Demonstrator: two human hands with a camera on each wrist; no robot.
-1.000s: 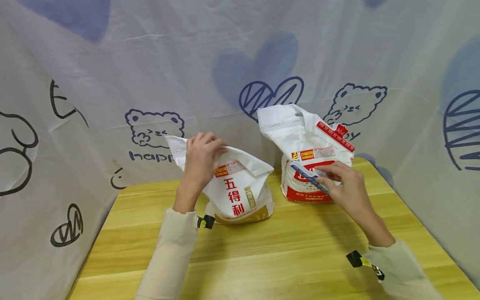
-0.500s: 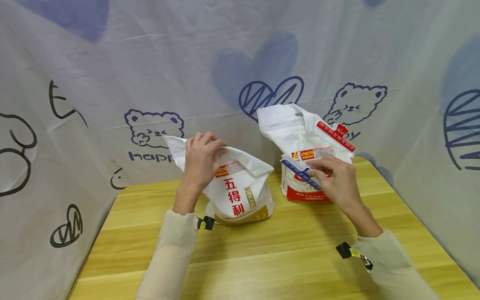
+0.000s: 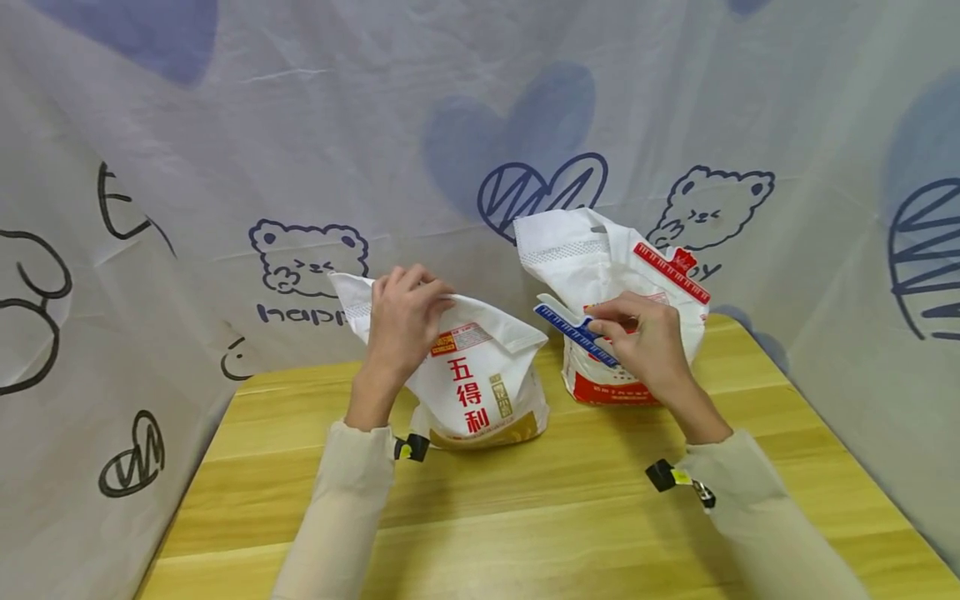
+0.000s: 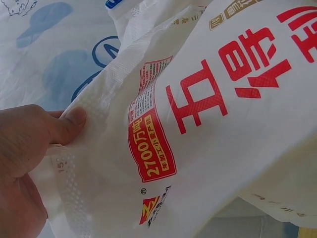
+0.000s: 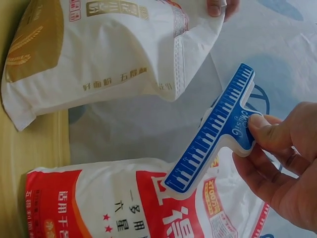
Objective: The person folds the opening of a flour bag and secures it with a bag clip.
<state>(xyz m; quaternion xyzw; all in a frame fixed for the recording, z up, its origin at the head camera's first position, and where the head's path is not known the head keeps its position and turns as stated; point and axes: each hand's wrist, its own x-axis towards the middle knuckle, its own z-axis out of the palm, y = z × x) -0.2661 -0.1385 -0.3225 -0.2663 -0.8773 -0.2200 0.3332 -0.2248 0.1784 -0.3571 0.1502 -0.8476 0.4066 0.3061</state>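
A white flour bag with red characters (image 3: pixel 480 379) stands at the middle of the wooden table (image 3: pixel 525 508). My left hand (image 3: pixel 405 312) pinches its folded top edge (image 4: pixel 94 124), thumb on the front. My right hand (image 3: pixel 637 337) holds a blue and white bag clip (image 3: pixel 573 329) by its handle (image 5: pixel 218 131), lifted in the air between the two bags. A second white bag with a red band (image 3: pixel 622 317) stands behind the right hand, and a red clip (image 3: pixel 671 271) is fastened along its top.
A pale cloth printed with bears and hearts (image 3: pixel 300 167) hangs close behind and to both sides of the table. Bare tabletop stretches in front of the bags toward me.
My right hand has carried the blue clip up and to the left, from in front of the right bag toward the left bag. The left hand stays put.
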